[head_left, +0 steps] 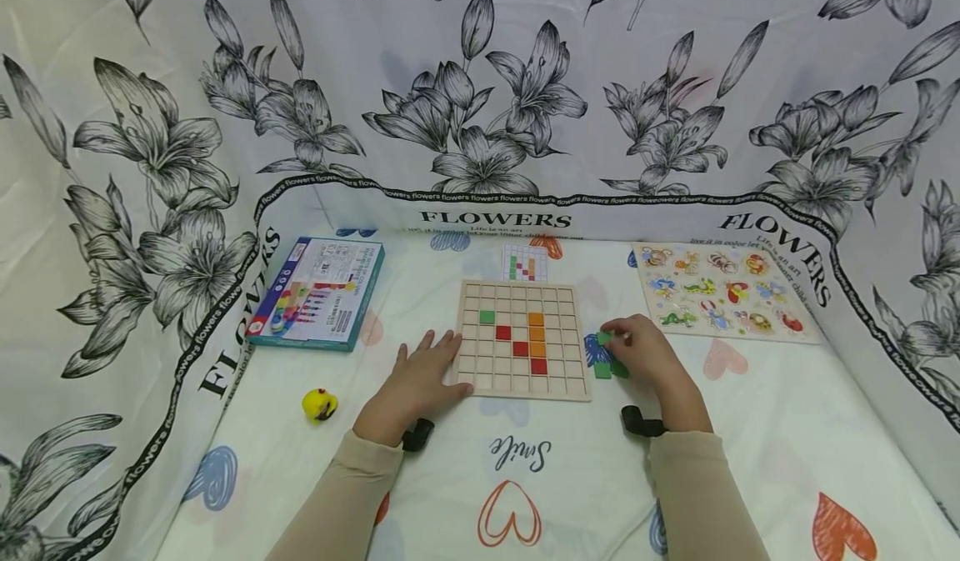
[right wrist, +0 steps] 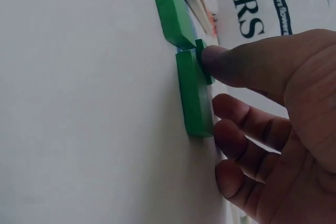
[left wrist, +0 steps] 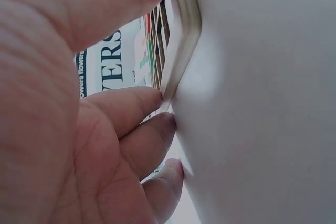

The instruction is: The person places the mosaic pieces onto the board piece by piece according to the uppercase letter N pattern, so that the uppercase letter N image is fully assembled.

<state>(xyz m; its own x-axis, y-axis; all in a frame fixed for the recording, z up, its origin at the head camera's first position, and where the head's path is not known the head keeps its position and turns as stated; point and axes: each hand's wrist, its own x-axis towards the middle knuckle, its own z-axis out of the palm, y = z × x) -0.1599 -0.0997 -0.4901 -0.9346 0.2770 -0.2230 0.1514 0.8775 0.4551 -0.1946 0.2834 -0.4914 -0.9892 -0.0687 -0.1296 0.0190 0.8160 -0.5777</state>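
Observation:
A wooden grid board (head_left: pixel 556 383) lies in the middle, with a green tile (head_left: pixel 487 317), several red tiles (head_left: pixel 503 333) and orange tiles (head_left: pixel 536 334) in its squares. My left hand (head_left: pixel 422 375) lies at the board's left side, fingers spread; its thumb and a fingertip touch the edge in the left wrist view. Right of the board, my right hand (head_left: pixel 647 359) is over several loose green tiles (head_left: pixel 602 370). In the right wrist view its thumb presses a green tile (right wrist: pixel 206 62) behind two others; the index fingertip is mostly hidden behind the thumb.
A small patterned card (head_left: pixel 525 262) lies behind the board. At the left are a boxed game (head_left: pixel 318 290) and a yellow toy (head_left: pixel 319 405). A sheet of insect pictures (head_left: pixel 723 290) lies at the back right. Flower-printed cloth (head_left: pixel 480 111) rises around the table.

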